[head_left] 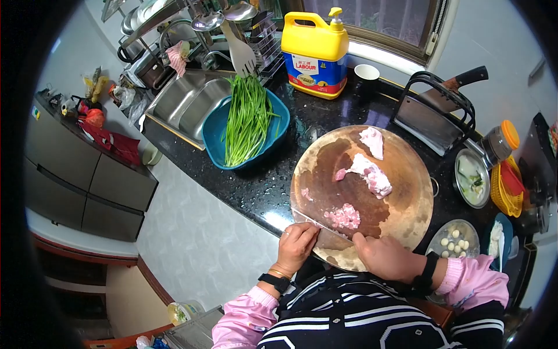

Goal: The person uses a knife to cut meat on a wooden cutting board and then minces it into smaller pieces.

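My right hand (383, 256) is wrapped around the handle of a kitchen knife (335, 238), whose blade lies across the near left edge of a round wooden chopping board (407, 174). My left hand (298, 245) is closed, fingers bent against the near side of the blade; whatever they grip is hidden. Just beyond the blade is a small heap of chopped pink meat (344, 216), with a small scrap (306, 194) to its left. Farther back on the board lie a larger piece of fatty meat (372, 176) and a pale piece of fat (372, 142).
A blue basin (212, 136) of green chives (247, 122) stands left, beside the sink (189, 104). Behind are a yellow detergent jug (315, 52) and a white cup (367, 72). Right are a knife rack (433, 125), a bowl of liquid (472, 177) and peeled garlic cloves (455, 242).
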